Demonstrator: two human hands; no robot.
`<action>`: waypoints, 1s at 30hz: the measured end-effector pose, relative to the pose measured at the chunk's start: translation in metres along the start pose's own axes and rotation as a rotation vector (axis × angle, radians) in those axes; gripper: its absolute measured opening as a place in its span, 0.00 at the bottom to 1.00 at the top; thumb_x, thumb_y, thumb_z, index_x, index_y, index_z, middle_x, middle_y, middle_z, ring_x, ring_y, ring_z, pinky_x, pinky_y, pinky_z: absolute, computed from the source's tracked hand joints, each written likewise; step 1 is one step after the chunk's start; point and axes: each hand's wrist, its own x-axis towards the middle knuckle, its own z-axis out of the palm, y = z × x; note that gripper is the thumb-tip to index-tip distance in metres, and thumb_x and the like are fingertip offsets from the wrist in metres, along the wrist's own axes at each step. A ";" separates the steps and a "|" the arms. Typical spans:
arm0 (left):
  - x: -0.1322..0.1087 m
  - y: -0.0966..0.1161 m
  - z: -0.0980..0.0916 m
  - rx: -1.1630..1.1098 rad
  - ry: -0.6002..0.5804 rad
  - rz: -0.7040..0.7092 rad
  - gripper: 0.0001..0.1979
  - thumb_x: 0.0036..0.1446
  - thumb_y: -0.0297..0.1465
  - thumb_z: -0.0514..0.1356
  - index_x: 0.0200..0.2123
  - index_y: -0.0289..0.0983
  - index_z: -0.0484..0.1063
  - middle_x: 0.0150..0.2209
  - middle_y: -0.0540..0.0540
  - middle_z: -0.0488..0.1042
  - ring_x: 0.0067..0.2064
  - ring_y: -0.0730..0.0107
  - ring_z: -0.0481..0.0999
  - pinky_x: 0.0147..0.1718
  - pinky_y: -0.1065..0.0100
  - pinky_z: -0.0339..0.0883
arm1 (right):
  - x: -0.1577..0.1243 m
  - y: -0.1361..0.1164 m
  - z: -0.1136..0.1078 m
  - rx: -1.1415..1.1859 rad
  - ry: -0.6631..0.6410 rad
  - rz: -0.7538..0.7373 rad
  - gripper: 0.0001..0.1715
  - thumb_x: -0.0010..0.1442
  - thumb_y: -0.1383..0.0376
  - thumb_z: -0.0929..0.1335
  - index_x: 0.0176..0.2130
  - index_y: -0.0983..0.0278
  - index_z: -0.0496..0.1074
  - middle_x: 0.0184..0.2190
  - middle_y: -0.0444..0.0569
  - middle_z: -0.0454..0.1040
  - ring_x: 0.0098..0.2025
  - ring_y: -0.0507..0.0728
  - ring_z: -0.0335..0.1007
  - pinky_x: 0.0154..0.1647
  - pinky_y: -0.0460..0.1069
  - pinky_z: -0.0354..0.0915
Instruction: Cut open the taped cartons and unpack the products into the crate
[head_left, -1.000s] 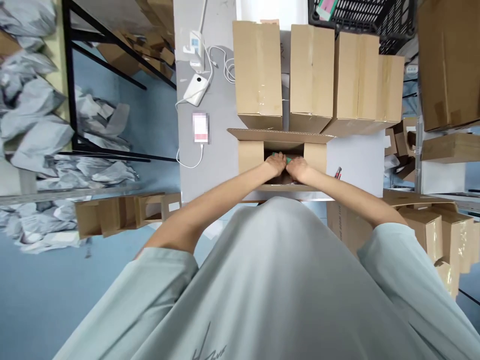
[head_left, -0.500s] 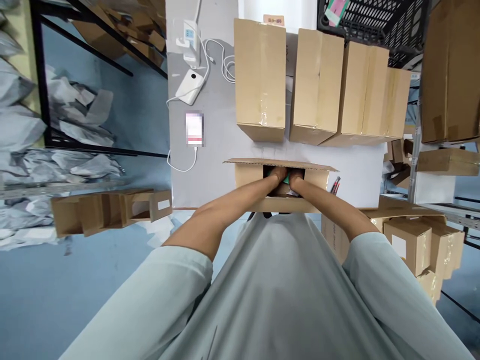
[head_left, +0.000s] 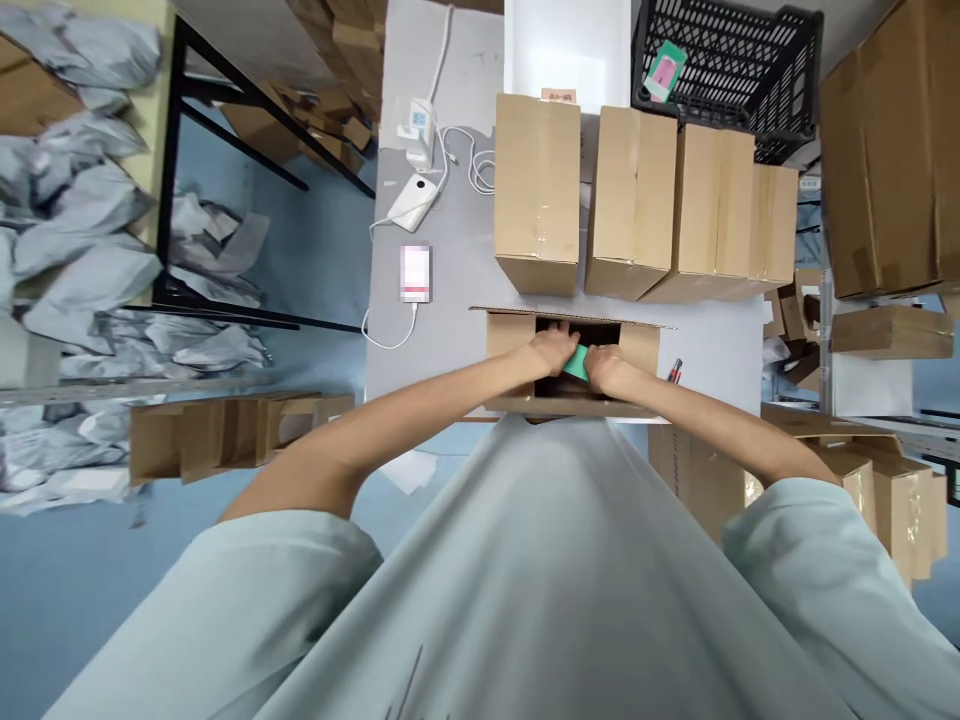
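Observation:
In front of my body an open cardboard box [head_left: 640,348] stands at the near edge of the table, its flaps folded out. Both hands are at its opening. A small green packet [head_left: 577,362] shows between them. My left hand [head_left: 553,347] grips it from the left, fingers curled over toward the dark inside. On the other side my right hand [head_left: 604,368] is closed on the packet's right end. What lies deeper in the box is in shadow.
Several taped cartons [head_left: 536,190] stand in a row beyond the box. Behind them are a white bin [head_left: 568,50] and a black crate [head_left: 735,70]. A phone [head_left: 415,273], a power bank [head_left: 412,203] and cables lie left. A pen-like tool [head_left: 676,371] lies right.
Both hands have risen from inside the box to its opening, bringing the green packet into clearer sight. My elbows have spread outward, and the camera view has shifted.

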 end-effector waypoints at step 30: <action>-0.182 0.009 0.025 -1.533 0.337 0.196 0.41 0.48 0.46 0.86 0.64 0.45 0.83 0.69 0.36 0.81 0.69 0.38 0.81 0.54 0.54 0.85 | -0.166 0.007 -0.030 1.132 1.108 -0.217 0.46 0.67 0.25 0.71 0.68 0.49 0.76 0.74 0.58 0.75 0.78 0.73 0.69 0.75 0.72 0.73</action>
